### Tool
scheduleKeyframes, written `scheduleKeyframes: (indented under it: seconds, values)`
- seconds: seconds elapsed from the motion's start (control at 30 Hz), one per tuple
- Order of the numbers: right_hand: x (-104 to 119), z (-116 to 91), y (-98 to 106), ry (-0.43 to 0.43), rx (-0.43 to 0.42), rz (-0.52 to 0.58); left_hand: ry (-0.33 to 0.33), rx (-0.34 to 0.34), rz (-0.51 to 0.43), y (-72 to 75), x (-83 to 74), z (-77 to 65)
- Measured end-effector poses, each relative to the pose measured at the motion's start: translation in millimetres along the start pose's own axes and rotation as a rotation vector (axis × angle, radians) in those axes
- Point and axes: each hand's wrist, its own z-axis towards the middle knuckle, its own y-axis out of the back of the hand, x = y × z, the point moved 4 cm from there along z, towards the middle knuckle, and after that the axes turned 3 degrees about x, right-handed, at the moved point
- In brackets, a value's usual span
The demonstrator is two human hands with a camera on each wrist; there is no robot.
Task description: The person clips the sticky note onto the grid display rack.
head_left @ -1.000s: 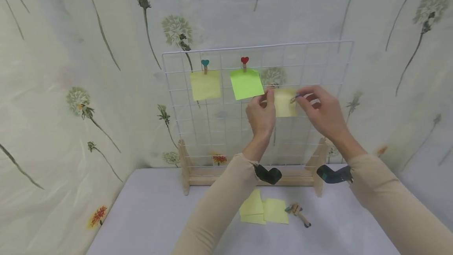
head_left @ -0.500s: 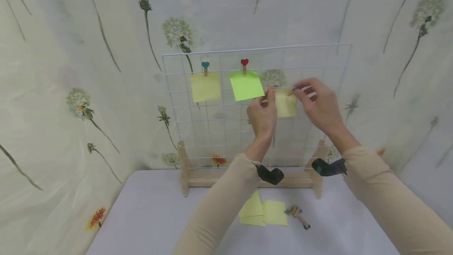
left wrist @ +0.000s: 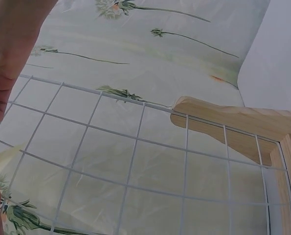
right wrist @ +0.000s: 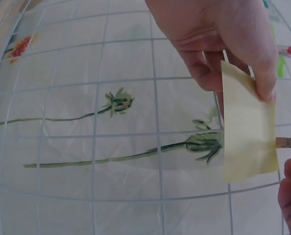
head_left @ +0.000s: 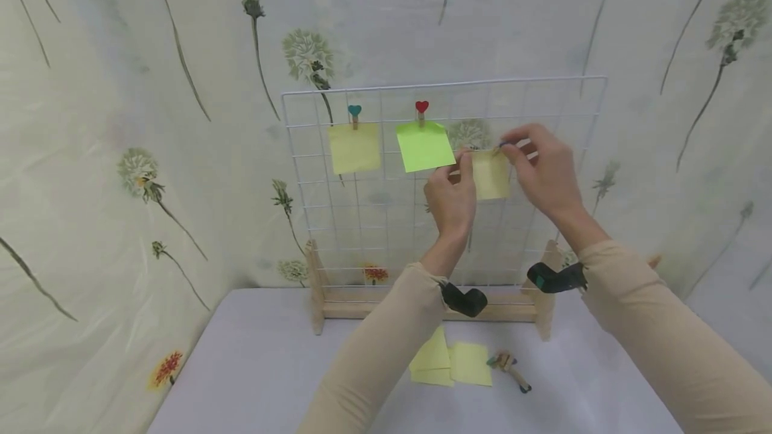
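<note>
Head view: muted, even light, source out of frame, perhaps overhead. Pale flower-printed fabric backdrop [head_left: 211,179] yellowish left of white wire grid panel [head_left: 413,205], greyer above it, soft sheen on folds. Faint diffuse shadow on smooth white tabletop [head_left: 259,367] below panel's right end. Small wooden clothespin [head_left: 496,151] at panel soft, poorly resolved. Left wrist view: dimmer, greyer. Right wrist view: panel wires bowed by wide lens.

Rack [head_left: 386,204]: stood on table [head_left: 271,367].
Clips [head_left: 508,366]: lay right of papers [head_left: 461,363].
Note [head_left: 491,176]: was between left hand [head_left: 452,196] and right hand [head_left: 543,169].
</note>
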Motion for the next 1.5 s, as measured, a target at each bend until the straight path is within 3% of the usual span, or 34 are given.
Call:
scheduleKeyframes:
  seconds: [0.4,0.73,1.0,1.5]
  values:
    - [2,10,-2,0.025,0.014,-0.034,-0.032,-0.007,0.041,0.2,-1.5,1.1]
    - [9,14,-4,0.101,0.062,-0.068,-0.091,0.005,0.050,1.8,-3.2,-0.1]
    - [7,16,-6,0.082,0.120,-0.083,-0.109,0.003,0.057,2.1,-3.3,0.8]
    - [6,15,-10,0.046,0.133,-0.092,-0.105,0.031,0.081,0.3,-0.1,1.1]
